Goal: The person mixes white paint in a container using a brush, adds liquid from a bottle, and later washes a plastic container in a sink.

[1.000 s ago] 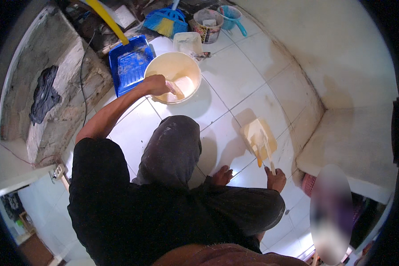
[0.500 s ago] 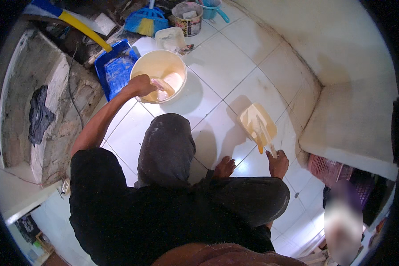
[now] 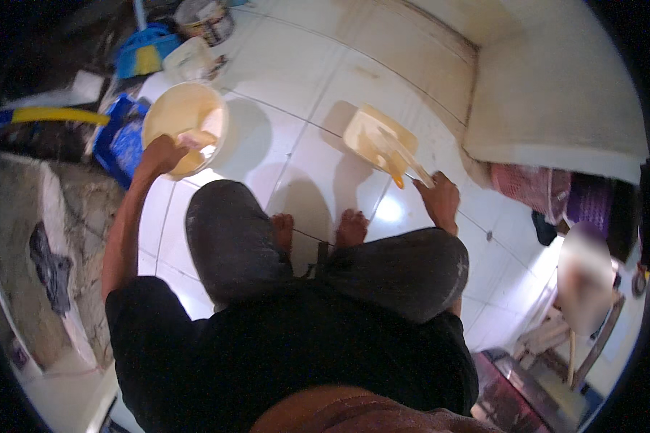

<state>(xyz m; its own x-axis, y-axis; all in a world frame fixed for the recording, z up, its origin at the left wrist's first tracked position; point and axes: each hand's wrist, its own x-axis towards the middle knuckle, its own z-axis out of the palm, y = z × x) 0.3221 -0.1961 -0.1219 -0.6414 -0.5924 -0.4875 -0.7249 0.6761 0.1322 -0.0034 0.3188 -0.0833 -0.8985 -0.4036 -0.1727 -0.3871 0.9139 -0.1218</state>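
Note:
At the upper left, my left hand (image 3: 165, 155) reaches over the near rim of a cream bucket (image 3: 150, 119). It is closed on a pale pinkish-and-tan piece (image 3: 198, 139) inside; its kind is not clear. To the right, my right hand (image 3: 440, 196) is closed round the end of a long pale handle (image 3: 410, 159), which reaches across a cream square tray (image 3: 406, 138). Whether handle and tray are one piece I cannot tell. An orange-tipped tool (image 3: 397, 180) sticks out over the tray's near edge. Pale residue coats the inside of the tray.
Left of the bucket lies a blue dustpan (image 3: 123, 141) with a yellow handle. Behind are a blue broom (image 3: 146, 54), a white container (image 3: 189, 60) and a stained pail (image 3: 206, 20). A rough ledge (image 3: 87, 245) runs along the left, a pink basket (image 3: 527, 189) stands right.
My view has swung toward the right, so things appear shifted left. Both my feet now show. My left hand is still in the bucket and my right hand keeps its hold.

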